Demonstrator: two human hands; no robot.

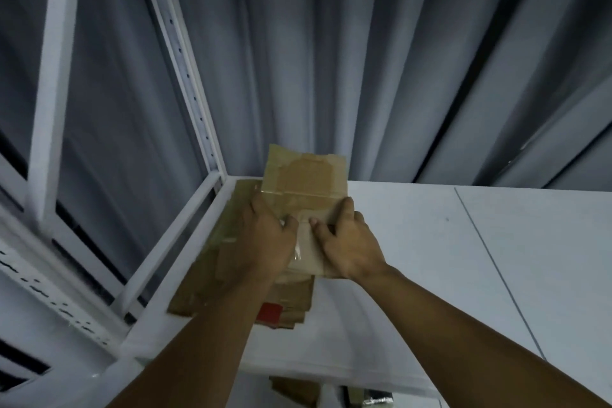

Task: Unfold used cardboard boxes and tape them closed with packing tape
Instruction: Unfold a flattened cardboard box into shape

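At frame centre, above the stack (228, 278) on the table (430, 258), you are gripping a flattened cardboard box (308, 182), left hand (268, 237) and right hand (349, 243) fingers curled round its sides, seemingly starting the unfolding, which calls for spreading its walls.

White table (430, 242) fills lower right; thin dark seam line (493, 262) runs diagonally across its top. Grey pleated curtain (364, 60) hangs behind far edge. White perforated upright (180, 53) rises at table's far left corner, beside white frame bars (52, 76) on left. Below near edge, small shiny object (377, 401), possibly plastic wrap, too dim to identify.
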